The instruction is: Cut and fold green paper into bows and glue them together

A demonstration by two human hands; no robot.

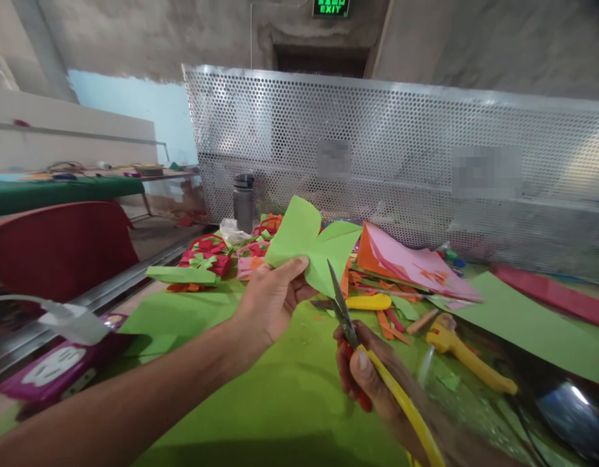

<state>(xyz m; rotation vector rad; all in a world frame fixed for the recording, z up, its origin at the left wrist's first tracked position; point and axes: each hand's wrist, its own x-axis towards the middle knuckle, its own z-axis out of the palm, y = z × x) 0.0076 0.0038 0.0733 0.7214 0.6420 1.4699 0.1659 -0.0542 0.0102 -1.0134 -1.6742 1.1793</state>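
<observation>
My left hand (274, 295) pinches a light green craft sheet piece (299, 230) between thumb and fingers. The piece is held up off the table and has rounded, petal-like lobes with a notch at the top. My right hand (372, 373) is wrapped around scissors (346, 318) with yellow and red handles. Their blades point up and lie at the lower right edge of the green piece; whether they touch it I cannot tell. Behind the blades lies a yellow-handled tool (370, 302), partly hidden.
Pink and orange sheets (401, 256) are stacked behind my right hand. A yellow glue gun (469, 353) lies at right. Small red felt bags (206, 253) and a grey bottle (243, 204) stand at the back left. A purple power strip (60, 370) is at left, before a perforated metal panel (391, 123).
</observation>
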